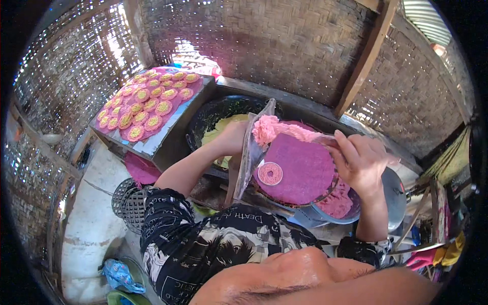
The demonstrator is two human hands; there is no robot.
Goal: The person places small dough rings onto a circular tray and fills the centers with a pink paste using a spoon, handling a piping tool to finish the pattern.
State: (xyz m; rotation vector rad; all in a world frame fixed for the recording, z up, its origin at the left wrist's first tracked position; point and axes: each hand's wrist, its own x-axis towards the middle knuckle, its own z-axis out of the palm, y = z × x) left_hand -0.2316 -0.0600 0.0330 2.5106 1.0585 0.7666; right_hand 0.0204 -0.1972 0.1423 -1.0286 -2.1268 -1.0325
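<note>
My left hand (pixel 235 136) is at the far side of an upright wooden board (pixel 249 156) and appears to hold it; its fingers are mostly hidden. Pink dough strands (pixel 266 130) bunch against the board's right face and stretch across to a thin flat tool (pixel 326 140). That tool is pinched in my right hand (pixel 358 160). Below the strands, a purple cloth (pixel 301 167) covers a round woven tray. A metal ring (pixel 270 174) lies on the cloth's left part, with a ring of pink strands inside it. Pink dough (pixel 337 202) fills part of a basin beneath the tray's right edge.
At left, a box top (pixel 160 133) carries purple cloth with many pink and yellow strand rounds. A dark pan (pixel 198 114) with yellow-green dough lies behind my left arm. A metal lid or pot (pixel 394 198) stands at right. Woven walls and a slanted wooden post (pixel 366 61) enclose the far side.
</note>
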